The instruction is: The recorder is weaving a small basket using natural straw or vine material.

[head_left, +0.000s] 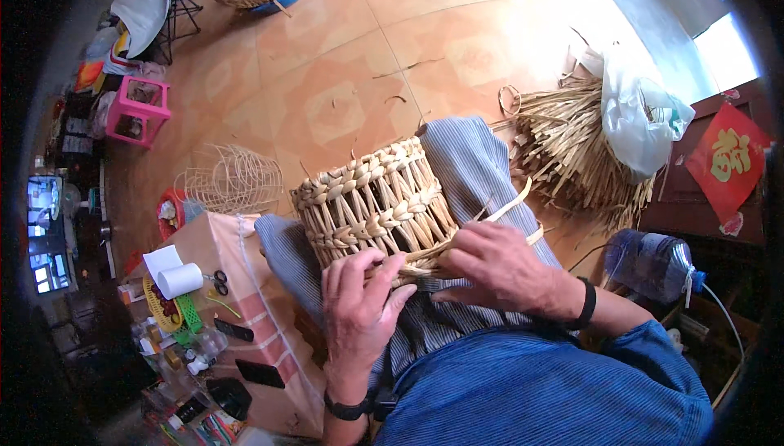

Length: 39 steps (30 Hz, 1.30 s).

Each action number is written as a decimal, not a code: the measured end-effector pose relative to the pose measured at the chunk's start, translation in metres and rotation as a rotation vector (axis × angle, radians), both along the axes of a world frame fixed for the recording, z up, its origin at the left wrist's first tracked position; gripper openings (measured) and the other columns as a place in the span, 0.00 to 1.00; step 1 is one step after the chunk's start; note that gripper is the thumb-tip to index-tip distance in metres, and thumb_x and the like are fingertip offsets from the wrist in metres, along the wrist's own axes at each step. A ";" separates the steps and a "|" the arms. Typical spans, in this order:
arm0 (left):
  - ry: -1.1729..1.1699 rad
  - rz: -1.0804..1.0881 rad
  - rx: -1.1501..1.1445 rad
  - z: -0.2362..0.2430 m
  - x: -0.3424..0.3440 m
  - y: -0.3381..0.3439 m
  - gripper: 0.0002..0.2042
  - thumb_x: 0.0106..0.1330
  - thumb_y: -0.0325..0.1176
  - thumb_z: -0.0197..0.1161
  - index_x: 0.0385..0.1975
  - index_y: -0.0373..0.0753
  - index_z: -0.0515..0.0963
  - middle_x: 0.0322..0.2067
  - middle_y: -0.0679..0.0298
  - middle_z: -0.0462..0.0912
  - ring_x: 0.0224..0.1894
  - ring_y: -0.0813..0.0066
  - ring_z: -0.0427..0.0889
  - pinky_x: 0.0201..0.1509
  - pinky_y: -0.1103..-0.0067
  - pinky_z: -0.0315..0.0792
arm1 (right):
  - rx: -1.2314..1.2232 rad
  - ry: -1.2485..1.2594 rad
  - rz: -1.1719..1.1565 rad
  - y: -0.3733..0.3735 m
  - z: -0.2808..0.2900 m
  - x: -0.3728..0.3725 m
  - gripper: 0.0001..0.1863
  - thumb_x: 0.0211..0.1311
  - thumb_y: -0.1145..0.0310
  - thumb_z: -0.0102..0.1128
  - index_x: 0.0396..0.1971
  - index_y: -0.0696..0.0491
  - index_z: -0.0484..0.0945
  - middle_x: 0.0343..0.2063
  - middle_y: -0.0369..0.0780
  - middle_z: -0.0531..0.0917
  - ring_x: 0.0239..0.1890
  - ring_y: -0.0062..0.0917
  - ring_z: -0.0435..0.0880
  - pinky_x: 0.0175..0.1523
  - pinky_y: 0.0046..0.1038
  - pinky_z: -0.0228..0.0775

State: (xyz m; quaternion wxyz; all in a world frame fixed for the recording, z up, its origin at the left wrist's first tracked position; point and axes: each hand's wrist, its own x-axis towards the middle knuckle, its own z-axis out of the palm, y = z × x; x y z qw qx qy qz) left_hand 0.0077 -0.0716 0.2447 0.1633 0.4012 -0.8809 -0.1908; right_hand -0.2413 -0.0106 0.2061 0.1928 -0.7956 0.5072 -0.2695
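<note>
A round basket (377, 198) of dried plant fibre lies tilted on my lap, with braided bands and open crossed strands between them. My left hand (358, 297) grips its near rim, fingertips pressed on the weave and thumb below. Beside it my right hand (500, 270) is closed round the fibre strands (425, 265) at the same rim. A loose pale strand end (513, 201) sticks up past the right knuckles. The ends under my right fingers are hidden. Striped grey cloth (465, 152) covers my lap beneath the basket.
A big bundle of dried stalks (563, 136) with a plastic bag (641, 119) stands at right, near a large water bottle (649, 265). At left, a covered table (245, 283) holds scissors (219, 283), a paper roll (180, 280) and phones. Thin coiled strips (233, 180) lie on the floor.
</note>
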 end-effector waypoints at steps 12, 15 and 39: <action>0.107 -0.034 0.119 -0.015 -0.006 -0.016 0.19 0.53 0.31 0.83 0.47 0.46 0.88 0.44 0.65 0.83 0.48 0.60 0.80 0.56 0.64 0.75 | 0.310 -0.115 0.106 -0.001 0.010 0.008 0.11 0.68 0.66 0.65 0.43 0.55 0.78 0.30 0.47 0.82 0.33 0.46 0.88 0.35 0.46 0.79; 0.098 -0.064 0.063 -0.026 -0.004 -0.020 0.18 0.54 0.33 0.83 0.46 0.46 0.88 0.43 0.65 0.83 0.48 0.60 0.80 0.55 0.63 0.75 | 0.075 0.015 0.138 -0.015 0.030 0.003 0.09 0.67 0.67 0.65 0.41 0.53 0.79 0.29 0.41 0.80 0.33 0.39 0.87 0.37 0.41 0.81; -0.442 -0.269 -0.401 -0.011 -0.010 0.002 0.22 0.67 0.30 0.61 0.60 0.30 0.81 0.51 0.55 0.77 0.44 0.63 0.77 0.51 0.68 0.80 | -0.113 0.131 0.188 -0.100 0.009 0.000 0.07 0.60 0.68 0.66 0.32 0.54 0.79 0.27 0.42 0.81 0.34 0.39 0.88 0.36 0.41 0.79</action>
